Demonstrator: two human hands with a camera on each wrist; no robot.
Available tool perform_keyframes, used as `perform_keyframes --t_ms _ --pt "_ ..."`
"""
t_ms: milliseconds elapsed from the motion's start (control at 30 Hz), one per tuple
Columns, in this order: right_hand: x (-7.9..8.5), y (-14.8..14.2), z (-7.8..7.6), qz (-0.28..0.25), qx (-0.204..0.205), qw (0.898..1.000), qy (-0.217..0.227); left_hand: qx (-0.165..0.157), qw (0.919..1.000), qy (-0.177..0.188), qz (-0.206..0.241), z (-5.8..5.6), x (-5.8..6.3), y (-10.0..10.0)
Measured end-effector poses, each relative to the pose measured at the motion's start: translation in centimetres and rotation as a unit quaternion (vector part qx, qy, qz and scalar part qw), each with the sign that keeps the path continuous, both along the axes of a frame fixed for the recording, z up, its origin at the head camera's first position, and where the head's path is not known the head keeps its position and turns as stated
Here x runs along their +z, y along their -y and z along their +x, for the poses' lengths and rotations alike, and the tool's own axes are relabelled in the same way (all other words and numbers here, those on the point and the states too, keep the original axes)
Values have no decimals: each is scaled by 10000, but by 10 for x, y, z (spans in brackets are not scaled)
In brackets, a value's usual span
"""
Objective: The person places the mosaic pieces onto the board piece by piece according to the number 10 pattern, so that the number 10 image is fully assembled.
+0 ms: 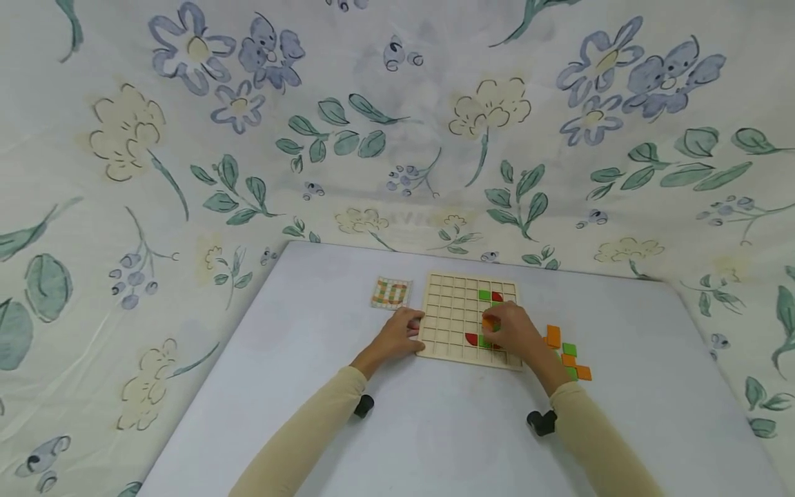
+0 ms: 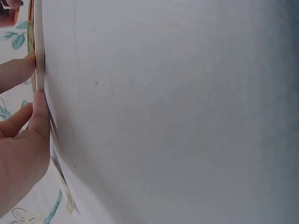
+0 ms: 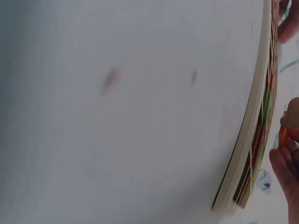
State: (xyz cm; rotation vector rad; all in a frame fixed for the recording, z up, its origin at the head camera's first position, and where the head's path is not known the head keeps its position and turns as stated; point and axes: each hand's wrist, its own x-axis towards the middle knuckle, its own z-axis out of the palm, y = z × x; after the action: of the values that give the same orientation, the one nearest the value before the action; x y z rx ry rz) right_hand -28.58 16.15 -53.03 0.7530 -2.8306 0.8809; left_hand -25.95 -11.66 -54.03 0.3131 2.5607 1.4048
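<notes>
A square wooden grid board (image 1: 452, 314) lies on the table, with red, green and orange tiles along its right side. My left hand (image 1: 393, 337) is at the board's left edge; in the left wrist view, the thumb and a fingertip touch that edge, spaced apart along it. Over the right part of the board, my right hand (image 1: 513, 333) pinches an orange tile (image 3: 282, 136) between thumb and fingers, just above the grid. Beneath it, a red quarter-round tile (image 1: 472, 339) and a green tile (image 1: 484, 295) show; the hand hides some others.
Several loose orange and green tiles (image 1: 569, 360) lie right of the board, partly behind my right forearm. A small patterned card (image 1: 390, 293) lies at the upper left of the board. Flower-patterned cloth (image 1: 385, 138) hangs around the white table (image 1: 435, 428).
</notes>
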Motion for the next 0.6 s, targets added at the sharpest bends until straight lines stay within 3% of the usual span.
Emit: perform_keyframes --t_ms 133,233,400,600 --pt "-5 10 -3 -18 130 9998 -172 -52 10000 16 -6 0 -1 -1" --pt "-5 3 -3 25 10 9998 -172 -157 9999 2 20 0 -3 -2" --pt "1 -35 -6 36 -725 9969 319 -158 9999 25 59 -2 -5 0" --pt "3 -90 -10 117 -1648 9826 854 -89 9999 57 68 -3 -5 2"
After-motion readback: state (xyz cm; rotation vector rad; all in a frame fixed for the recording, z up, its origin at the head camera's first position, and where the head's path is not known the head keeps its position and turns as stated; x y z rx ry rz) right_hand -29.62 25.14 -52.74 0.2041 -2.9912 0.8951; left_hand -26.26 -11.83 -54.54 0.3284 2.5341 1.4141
